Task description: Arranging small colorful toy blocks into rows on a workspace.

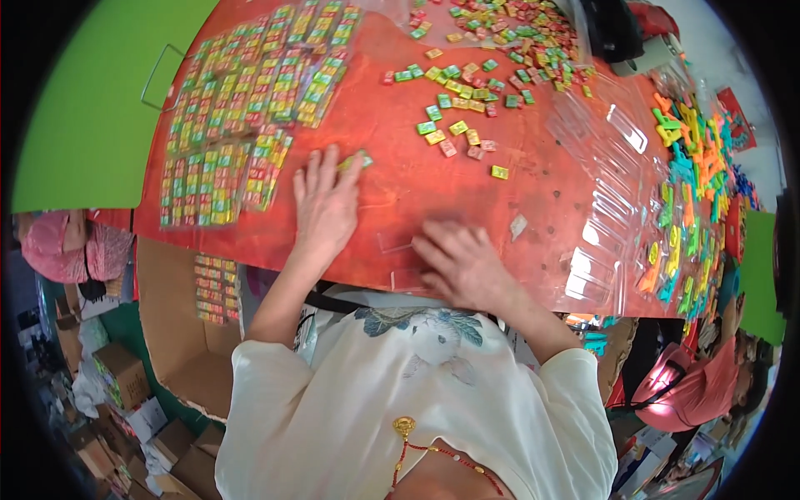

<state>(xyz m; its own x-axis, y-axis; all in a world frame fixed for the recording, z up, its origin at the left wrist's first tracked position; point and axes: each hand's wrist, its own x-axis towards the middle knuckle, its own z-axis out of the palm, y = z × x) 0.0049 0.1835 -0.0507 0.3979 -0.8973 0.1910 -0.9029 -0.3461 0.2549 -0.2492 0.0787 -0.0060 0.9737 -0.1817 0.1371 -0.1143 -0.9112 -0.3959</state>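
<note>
My left hand (327, 202) lies palm down on the red tabletop (379, 208), fingers stretched forward. By its fingertips are a few small green and yellow wrapped pieces (367, 160), like candies, partly covered by the fingers. A clear plastic tray (407, 280) lies near the front edge, mostly hidden by my right hand (458, 257), whose fingers are smeared by motion. Left of my left hand, filled clear trays (204, 182) hold rows of the same pieces in red, yellow and green. A single yellow piece (499, 172) rests farther right.
Loose pieces (533, 50) are heaped at the far side. Empty clear trays (600, 217) are stacked at the right, beside colourful plastic toys (692, 167). Below the left edge, a cardboard box (183, 325) holds another filled tray (218, 287). Other people sit at both sides.
</note>
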